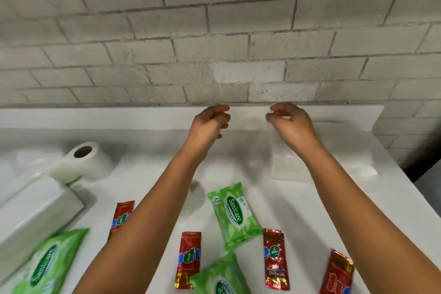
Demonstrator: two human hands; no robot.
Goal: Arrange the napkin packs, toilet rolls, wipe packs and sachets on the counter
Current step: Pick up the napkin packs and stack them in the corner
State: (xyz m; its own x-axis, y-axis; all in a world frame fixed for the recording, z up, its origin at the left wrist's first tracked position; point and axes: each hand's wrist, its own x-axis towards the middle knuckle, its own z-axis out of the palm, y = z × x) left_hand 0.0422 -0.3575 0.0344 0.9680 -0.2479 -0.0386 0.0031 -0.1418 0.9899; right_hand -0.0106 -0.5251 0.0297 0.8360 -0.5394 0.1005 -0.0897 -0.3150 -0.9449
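Note:
My left hand (211,124) and my right hand (290,122) are stretched out to the raised back ledge (119,117) of the white counter. Each hand pinches one end of a pale napkin pack (249,118) that barely stands out against the ledge. Two more napkin packs (287,168) (360,167) lie under and right of my right forearm. A toilet roll (82,162) lies on its side at the left, and another (196,194) peeks out beside my left arm. Three green wipe packs (232,212) (47,265) (222,280) and several red sachets (188,258) (275,260) lie near the front.
A large white pack (33,212) lies tilted at the left. A grey brick wall (214,43) rises right behind the ledge. The counter ends at the right (403,188), with a dark gap beyond it.

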